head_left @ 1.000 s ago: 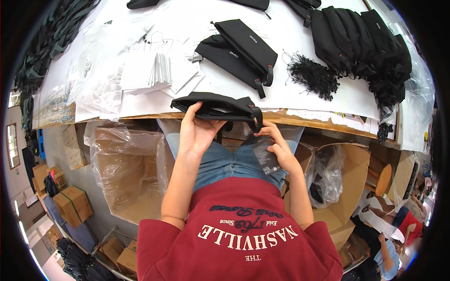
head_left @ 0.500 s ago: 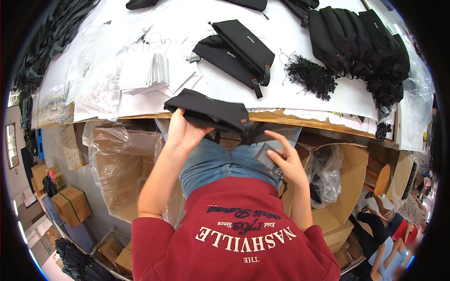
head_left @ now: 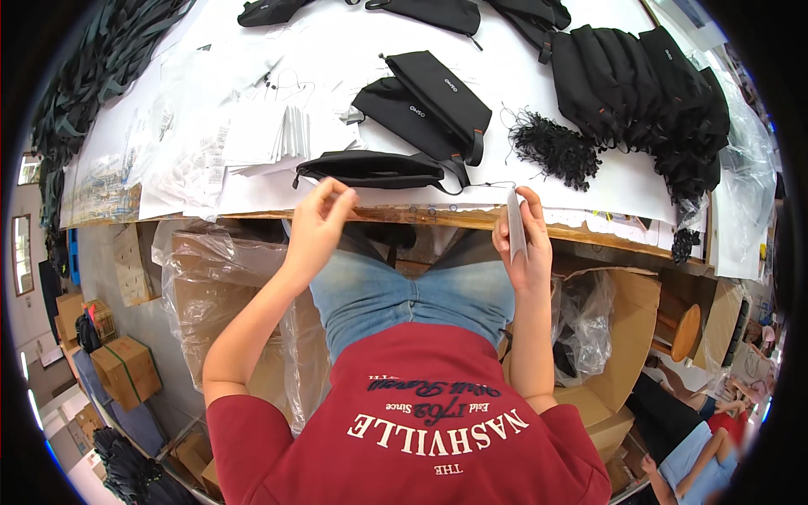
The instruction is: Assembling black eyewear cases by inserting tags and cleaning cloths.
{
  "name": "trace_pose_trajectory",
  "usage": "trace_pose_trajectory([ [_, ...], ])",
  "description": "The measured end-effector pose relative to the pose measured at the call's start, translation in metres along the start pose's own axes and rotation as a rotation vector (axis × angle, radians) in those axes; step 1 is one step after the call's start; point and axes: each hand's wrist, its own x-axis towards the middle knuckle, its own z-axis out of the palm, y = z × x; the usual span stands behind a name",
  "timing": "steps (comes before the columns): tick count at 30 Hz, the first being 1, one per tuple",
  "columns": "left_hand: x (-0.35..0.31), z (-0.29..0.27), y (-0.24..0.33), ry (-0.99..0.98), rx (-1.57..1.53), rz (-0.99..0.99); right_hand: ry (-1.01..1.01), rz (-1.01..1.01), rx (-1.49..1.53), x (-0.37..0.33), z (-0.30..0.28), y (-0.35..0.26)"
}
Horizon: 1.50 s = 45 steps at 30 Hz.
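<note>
A black zip pouch (head_left: pixel 370 171) lies along the table's near edge, its long opening facing me and a strap loop at its right end. My left hand (head_left: pixel 318 223) is just below the pouch's left end, fingers loosely curled and slightly apart, with no object visible between them. To the right, my right hand (head_left: pixel 527 240) pinches a folded grey-white card tag (head_left: pixel 514 225) upright between thumb and fingers. From the card's top a thin black cord (head_left: pixel 492 184) runs left toward the pouch's strap loop.
Two black pouches (head_left: pixel 425 105) overlap behind. White folded cards (head_left: pixel 290 135) and plastic-wrapped papers (head_left: pixel 181 156) lie left; a tangle of black cords (head_left: pixel 555 150) and a row of pouches (head_left: pixel 631 84) lie right. Cardboard boxes (head_left: pixel 623 337) stand below the wooden table edge (head_left: pixel 421 215).
The pouch has gone from my left hand, over the table edge, onto the tabletop. My left hand has let go. My right hand has risen with the card, and its cord now shows.
</note>
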Motion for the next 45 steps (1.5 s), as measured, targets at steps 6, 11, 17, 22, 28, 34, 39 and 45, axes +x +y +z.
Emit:
trace_pose_trajectory([
  [6, 0.016, 0.010, 0.009, 0.287, 0.767, 0.606, -0.035, 0.019, 0.019, -0.001, -0.007, -0.003],
  [11, 0.041, 0.010, 0.004, 0.298, 0.964, 0.629, -0.036, 0.072, -0.043, -0.004, -0.010, -0.006],
  [17, 0.058, 0.009, 0.006, 0.176, 0.885, 0.699, 0.005, 0.066, 0.063, -0.008, -0.026, -0.008],
  [22, 0.072, 0.009, 0.012, 0.056, 0.849, 0.709, -0.132, 0.003, 0.106, -0.011, -0.016, -0.015],
  [28, 0.078, 0.008, 0.007, 0.097, 0.934, 0.674, -0.244, -0.159, 0.009, -0.001, -0.021, -0.019],
  [34, 0.066, 0.006, 0.007, 0.203, 0.928, 0.699, -0.085, -0.278, -0.138, 0.014, -0.013, -0.029],
  [39, 0.038, 0.015, 0.014, 0.050, 0.722, 0.806, 0.428, -0.241, 0.124, 0.043, 0.041, -0.023],
  [45, 0.019, 0.041, 0.022, -0.030, 0.621, 0.785, 0.167, -0.063, 0.257, 0.057, 0.029, -0.007],
])
